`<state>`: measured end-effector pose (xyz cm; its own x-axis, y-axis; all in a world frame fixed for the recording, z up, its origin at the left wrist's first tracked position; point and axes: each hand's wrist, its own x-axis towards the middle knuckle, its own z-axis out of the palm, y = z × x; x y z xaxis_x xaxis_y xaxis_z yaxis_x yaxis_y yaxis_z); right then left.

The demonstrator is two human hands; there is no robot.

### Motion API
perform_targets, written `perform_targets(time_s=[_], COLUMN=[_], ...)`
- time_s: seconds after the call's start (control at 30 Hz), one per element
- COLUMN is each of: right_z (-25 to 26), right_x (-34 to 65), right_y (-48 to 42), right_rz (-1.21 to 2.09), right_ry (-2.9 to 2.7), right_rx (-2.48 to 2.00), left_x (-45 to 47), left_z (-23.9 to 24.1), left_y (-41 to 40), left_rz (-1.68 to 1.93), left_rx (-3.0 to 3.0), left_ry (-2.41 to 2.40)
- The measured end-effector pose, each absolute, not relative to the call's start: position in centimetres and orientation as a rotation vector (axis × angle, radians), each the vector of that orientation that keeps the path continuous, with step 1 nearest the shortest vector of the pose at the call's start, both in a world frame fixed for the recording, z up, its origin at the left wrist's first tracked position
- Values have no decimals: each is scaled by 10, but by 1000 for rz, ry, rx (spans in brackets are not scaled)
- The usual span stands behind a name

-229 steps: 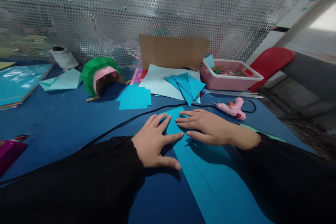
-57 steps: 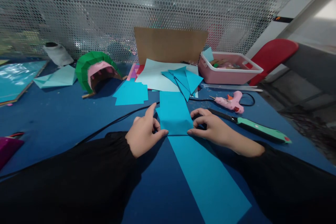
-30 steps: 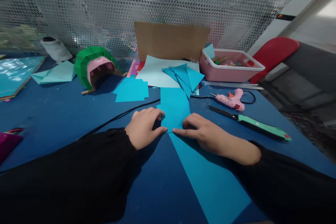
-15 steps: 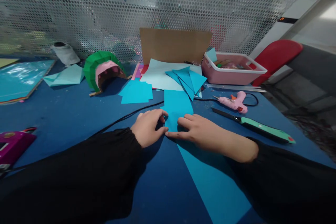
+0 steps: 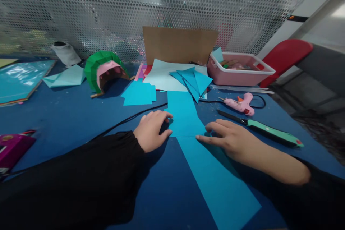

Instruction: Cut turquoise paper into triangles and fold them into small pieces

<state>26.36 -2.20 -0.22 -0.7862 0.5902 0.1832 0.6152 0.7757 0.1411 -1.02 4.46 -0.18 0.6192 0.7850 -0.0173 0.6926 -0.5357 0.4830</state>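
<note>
A long cyan paper strip (image 5: 215,179) lies on the blue table (image 5: 61,118), its far end folded back over itself (image 5: 184,115) with a crease running across between my hands. My left hand (image 5: 151,132) has its fingers curled and presses thumb and fingertips on the left edge of the folded part. My right hand (image 5: 229,138) lies flat with fingers stretched out, the index fingertip on the right end of the crease. Both arms are in black sleeves.
A green-handled knife (image 5: 269,134), a pink glue gun (image 5: 239,102) and a pink tub (image 5: 239,75) lie to the right. Cyan triangles (image 5: 192,81), cyan squares (image 5: 138,95), cardboard (image 5: 179,45), a green-pink paper model (image 5: 104,72) and a black cable (image 5: 121,122) are behind; a perforated metal wall backs the table.
My right hand slid along the crease from near the left hand out to the strip's right edge and flattened. The left hand stayed on the left edge.
</note>
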Motion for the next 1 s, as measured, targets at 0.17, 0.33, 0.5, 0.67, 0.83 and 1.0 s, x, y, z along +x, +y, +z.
perform_targets(time_s=[0.17,0.33,0.5,0.67,0.83,1.0], right_z=[-2,-5,-9,-6,-3,-13], right_x=[291,334,365,365,348,337], right_y=[-37,-46,-48,-49,-51,-43], right_rz=[-244,-428,-426,-324,-332,-326], right_ry=[-2728,-2294,-2150,-2198,-2219,-2366], right_rx=[-1139,-1598,-1932,-1983,-1972,-1709], left_x=[-12,-5,2,0,-2,-5], left_z=[-11,-5,2,-4,-7,-7], left_y=[42,44,46,43,35,20], left_rz=[475,477,303,21,13,44], left_rx=[2557,2606,2665,2691,2745,2802], left_ry=[1029,769,686,723,750,818])
